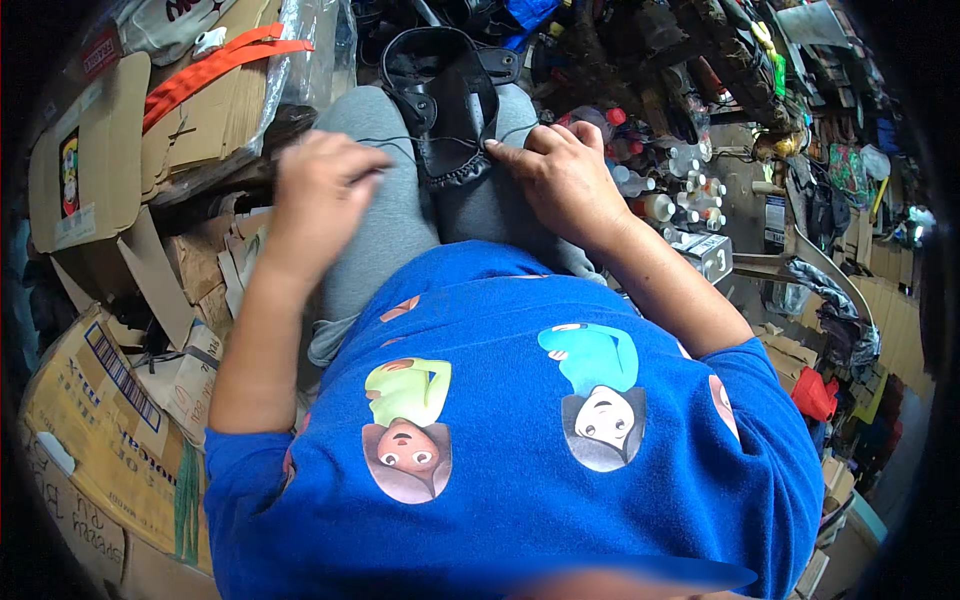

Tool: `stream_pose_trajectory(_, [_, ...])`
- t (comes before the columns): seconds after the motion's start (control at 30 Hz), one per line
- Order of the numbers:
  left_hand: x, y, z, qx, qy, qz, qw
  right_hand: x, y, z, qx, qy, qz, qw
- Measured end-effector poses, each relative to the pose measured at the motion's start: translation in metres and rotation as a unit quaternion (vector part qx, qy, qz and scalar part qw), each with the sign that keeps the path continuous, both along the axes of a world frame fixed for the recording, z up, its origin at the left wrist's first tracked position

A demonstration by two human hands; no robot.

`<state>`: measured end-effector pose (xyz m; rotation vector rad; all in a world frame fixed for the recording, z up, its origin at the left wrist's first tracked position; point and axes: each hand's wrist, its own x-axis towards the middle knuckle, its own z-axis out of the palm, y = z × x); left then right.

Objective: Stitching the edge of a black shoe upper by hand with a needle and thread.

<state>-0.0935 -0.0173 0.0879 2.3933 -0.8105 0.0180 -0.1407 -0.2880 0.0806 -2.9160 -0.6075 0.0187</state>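
A black leather shoe upper (447, 95) lies between my knees on my grey trousers (392, 215). My right hand (560, 175) presses its fingers on the gathered edge of the black piece and pinches a thin thread (405, 140) there. My left hand (318, 185) is closed to the left and pulls the same thread taut across my left knee. A needle is too small to make out.
Flattened cardboard boxes (95, 160) and an orange strap (210, 65) pile up at my left. Small bottles with red and white caps (660, 195) stand at my right. Shoes and tools crowd the far ground (700, 60). A red bag (815, 393) lies at the right.
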Motion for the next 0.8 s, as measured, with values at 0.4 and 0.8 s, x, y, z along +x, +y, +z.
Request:
stream_pose_trajectory(0.4, [0.02,-0.041,-0.04,-0.034,0.006,-0.022,0.999,0.04,-0.038,-0.019,0.241,0.183,0.008,0.953])
stream_pose_trajectory(0.8, [0.022,-0.043,-0.041,0.003,-0.004,-0.02,1.0,0.062,-0.041,-0.024,0.266,0.245,0.037,0.932])
